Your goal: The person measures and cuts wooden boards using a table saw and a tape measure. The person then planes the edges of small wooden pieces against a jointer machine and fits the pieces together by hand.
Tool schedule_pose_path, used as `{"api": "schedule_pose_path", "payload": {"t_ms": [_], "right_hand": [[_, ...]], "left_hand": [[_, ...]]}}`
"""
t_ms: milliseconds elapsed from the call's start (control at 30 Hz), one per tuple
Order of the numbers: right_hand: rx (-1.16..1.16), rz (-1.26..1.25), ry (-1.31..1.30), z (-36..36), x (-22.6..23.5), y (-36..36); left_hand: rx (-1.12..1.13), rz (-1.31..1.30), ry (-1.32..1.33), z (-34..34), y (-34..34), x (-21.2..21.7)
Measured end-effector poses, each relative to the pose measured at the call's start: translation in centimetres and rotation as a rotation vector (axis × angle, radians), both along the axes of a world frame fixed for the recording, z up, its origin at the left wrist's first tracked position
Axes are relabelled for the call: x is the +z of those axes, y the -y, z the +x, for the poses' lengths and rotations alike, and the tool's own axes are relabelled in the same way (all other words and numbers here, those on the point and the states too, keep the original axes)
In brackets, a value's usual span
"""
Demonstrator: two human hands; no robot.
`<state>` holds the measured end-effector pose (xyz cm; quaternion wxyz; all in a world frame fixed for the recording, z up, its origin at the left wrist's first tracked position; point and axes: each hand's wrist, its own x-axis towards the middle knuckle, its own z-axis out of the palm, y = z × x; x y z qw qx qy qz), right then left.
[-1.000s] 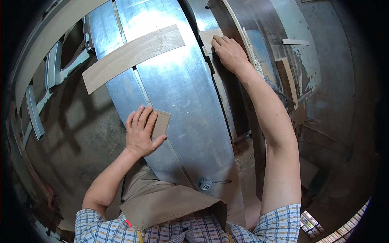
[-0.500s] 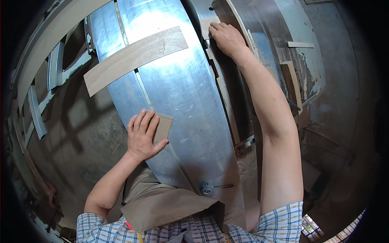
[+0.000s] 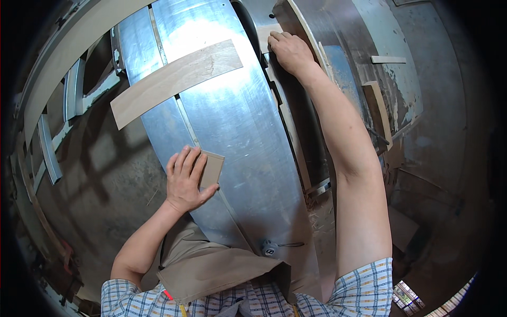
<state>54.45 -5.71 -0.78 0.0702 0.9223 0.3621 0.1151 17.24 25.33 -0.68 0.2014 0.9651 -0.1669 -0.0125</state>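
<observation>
My left hand (image 3: 185, 178) lies over a small tan rectangular board (image 3: 213, 169) on the shiny metal table (image 3: 237, 137). Its fingers reach along the board's far edge and the thumb is at the near edge, so the board is held flat. Farther off to the right, my right hand (image 3: 291, 51) has its fingers curled down onto a pale wooden piece (image 3: 268, 33) beside an upright fence (image 3: 302, 22). Part of that piece is hidden under the hand. A long thin wooden board (image 3: 177, 82) lies across the table beyond my left hand.
Near the table's front end sits a small tape measure (image 3: 269, 247) with a strap. A grooved slot (image 3: 186, 124) runs along the tabletop. Metal frame bars (image 3: 48, 149) stand at left. A wooden block (image 3: 377, 111) and a pale strip (image 3: 388, 59) lie right of my right arm.
The view has shifted slightly, and my right arm appears a little farther left. My left hand stays on the small board.
</observation>
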Motion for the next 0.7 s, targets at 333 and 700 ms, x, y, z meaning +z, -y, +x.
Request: {"api": "schedule_pose_path", "payload": {"t_ms": [333,700], "right_hand": [[-0.047,-0.010,-0.010,-1.2,0.5,0.2],[-0.110,-0.099,-0.346,-12.1,3.7,4.3]], "left_hand": [[-0.007,-0.027,-0.005,0.1,0.1,0.3],[0.192,0.079,-0.209,1.2,2.1,4.4]]}}
